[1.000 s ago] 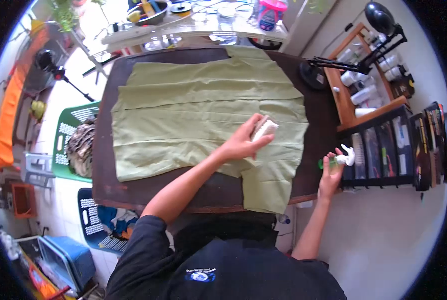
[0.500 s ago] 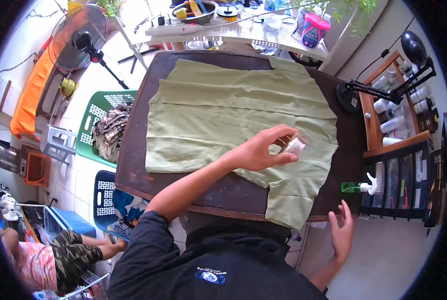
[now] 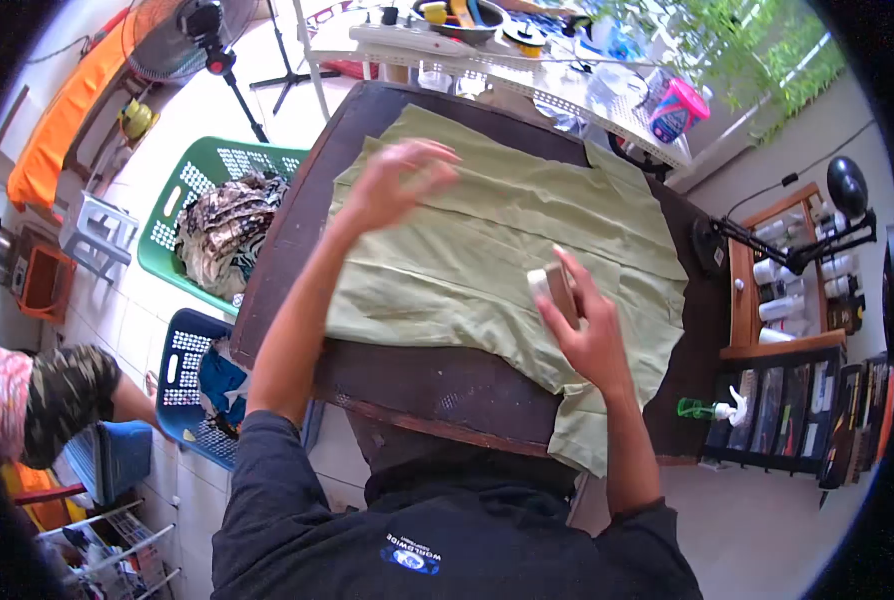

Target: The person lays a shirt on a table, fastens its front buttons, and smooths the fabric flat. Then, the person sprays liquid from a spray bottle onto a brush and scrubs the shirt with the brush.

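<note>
A light green short-sleeved shirt (image 3: 507, 225) lies spread on the dark tabletop (image 3: 407, 385), wrinkled along its near edge. Over its middle right, my right hand (image 3: 592, 335) grips a small brush-like block (image 3: 559, 290) with a brown body and a white side; its exact kind is hard to make out. My left hand (image 3: 397, 185) is raised over the shirt's upper left part, smeared by motion, its fingers loosely apart and nothing seen in them.
Left of the table stand a green basket (image 3: 157, 245) of clothes and a blue basket (image 3: 174, 385). On the right are a black desk lamp (image 3: 847, 190), a green spray bottle (image 3: 697, 408) and a wooden rack (image 3: 742, 285). Another person's leg (image 3: 132, 395) shows at lower left.
The small block has passed from my left hand to my right. My left hand has moved up and left, and my right hand has come in over the shirt. The view has shifted.
</note>
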The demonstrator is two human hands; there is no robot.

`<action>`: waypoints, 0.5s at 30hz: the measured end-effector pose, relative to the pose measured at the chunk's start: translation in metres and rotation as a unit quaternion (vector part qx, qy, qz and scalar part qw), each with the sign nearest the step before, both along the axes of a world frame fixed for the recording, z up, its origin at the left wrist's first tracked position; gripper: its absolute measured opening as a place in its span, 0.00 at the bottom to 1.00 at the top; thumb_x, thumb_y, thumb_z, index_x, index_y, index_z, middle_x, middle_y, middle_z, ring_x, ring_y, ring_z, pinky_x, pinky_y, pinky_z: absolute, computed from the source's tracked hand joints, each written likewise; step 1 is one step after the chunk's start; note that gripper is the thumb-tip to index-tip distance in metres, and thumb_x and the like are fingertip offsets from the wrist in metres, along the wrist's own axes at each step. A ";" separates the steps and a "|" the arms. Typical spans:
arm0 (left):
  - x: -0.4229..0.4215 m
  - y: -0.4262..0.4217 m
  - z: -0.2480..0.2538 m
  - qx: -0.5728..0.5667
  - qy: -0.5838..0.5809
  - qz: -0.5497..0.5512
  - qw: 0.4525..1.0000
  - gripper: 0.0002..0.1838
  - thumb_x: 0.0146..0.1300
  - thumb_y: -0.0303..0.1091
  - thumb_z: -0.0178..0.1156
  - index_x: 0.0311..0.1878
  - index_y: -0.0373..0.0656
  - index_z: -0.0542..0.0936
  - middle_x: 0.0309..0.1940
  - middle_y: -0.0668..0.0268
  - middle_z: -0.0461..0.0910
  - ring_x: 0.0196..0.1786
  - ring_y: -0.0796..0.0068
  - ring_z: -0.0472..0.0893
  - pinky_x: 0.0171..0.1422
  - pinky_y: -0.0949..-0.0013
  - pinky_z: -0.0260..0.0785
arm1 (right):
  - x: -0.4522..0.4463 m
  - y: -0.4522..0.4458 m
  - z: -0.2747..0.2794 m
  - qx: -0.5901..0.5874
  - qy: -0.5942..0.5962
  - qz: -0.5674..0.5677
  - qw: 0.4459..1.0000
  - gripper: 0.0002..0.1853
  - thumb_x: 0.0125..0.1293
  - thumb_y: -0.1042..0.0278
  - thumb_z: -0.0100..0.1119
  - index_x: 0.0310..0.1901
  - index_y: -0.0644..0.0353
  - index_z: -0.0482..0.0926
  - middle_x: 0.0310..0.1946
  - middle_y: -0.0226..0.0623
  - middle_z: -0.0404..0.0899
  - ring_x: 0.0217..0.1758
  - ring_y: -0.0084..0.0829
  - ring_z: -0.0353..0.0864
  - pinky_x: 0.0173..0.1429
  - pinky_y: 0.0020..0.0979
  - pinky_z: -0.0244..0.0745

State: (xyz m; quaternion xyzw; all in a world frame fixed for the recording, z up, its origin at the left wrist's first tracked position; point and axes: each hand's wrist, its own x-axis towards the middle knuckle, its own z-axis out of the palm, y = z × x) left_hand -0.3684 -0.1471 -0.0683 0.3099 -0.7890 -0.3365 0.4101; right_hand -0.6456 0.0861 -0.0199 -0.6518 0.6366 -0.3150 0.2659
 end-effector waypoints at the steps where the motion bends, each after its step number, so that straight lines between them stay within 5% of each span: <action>1: 0.034 -0.018 -0.013 0.018 0.018 0.108 0.994 0.17 0.73 0.44 0.75 0.58 0.45 0.91 0.58 0.58 0.90 0.56 0.62 0.88 0.64 0.60 0.81 | 0.016 -0.020 -0.013 -0.055 0.041 0.002 0.998 0.36 0.76 0.68 0.69 0.83 0.53 0.69 0.44 0.45 0.90 0.31 0.35 0.84 0.38 0.39 0.81; 3: 0.089 -0.049 -0.052 -0.017 0.055 0.299 0.952 0.16 0.76 0.44 0.69 0.52 0.40 0.91 0.50 0.58 0.93 0.49 0.65 0.89 0.56 0.64 0.83 | 0.047 -0.052 -0.054 -0.171 0.041 0.167 0.970 0.35 0.80 0.64 0.66 0.85 0.53 0.67 0.42 0.45 0.89 0.29 0.35 0.83 0.36 0.40 0.82; 5: 0.119 -0.059 -0.074 0.010 0.039 0.399 0.916 0.16 0.77 0.43 0.65 0.49 0.39 0.92 0.43 0.61 0.93 0.43 0.65 0.89 0.53 0.64 0.83 | 0.091 -0.062 -0.042 -0.150 0.148 0.299 0.931 0.33 0.83 0.60 0.62 0.85 0.53 0.66 0.39 0.46 0.87 0.28 0.36 0.82 0.33 0.39 0.83; 8: 0.135 -0.070 -0.080 0.019 0.221 0.405 0.887 0.15 0.78 0.42 0.63 0.48 0.40 0.92 0.38 0.63 0.93 0.40 0.67 0.88 0.48 0.68 0.81 | 0.119 -0.145 -0.054 -0.170 0.213 0.279 0.921 0.32 0.85 0.56 0.59 0.84 0.54 0.67 0.38 0.47 0.86 0.30 0.37 0.86 0.32 0.38 0.85; 10: 0.135 -0.065 -0.079 0.072 0.241 0.409 0.877 0.15 0.77 0.40 0.63 0.45 0.40 0.92 0.34 0.64 0.92 0.37 0.72 0.86 0.44 0.71 0.77 | 0.136 -0.199 -0.048 -0.180 0.131 0.208 0.952 0.29 0.85 0.55 0.58 0.81 0.57 0.70 0.38 0.48 0.87 0.29 0.37 0.86 0.30 0.38 0.83; 15: 0.139 -0.073 -0.079 0.124 0.299 0.410 0.853 0.14 0.77 0.39 0.63 0.43 0.41 0.92 0.33 0.65 0.90 0.35 0.77 0.84 0.41 0.72 0.74 | 0.179 -0.231 -0.071 -0.234 0.152 0.260 0.924 0.27 0.84 0.58 0.60 0.78 0.59 0.74 0.38 0.48 0.88 0.26 0.38 0.84 0.28 0.38 0.81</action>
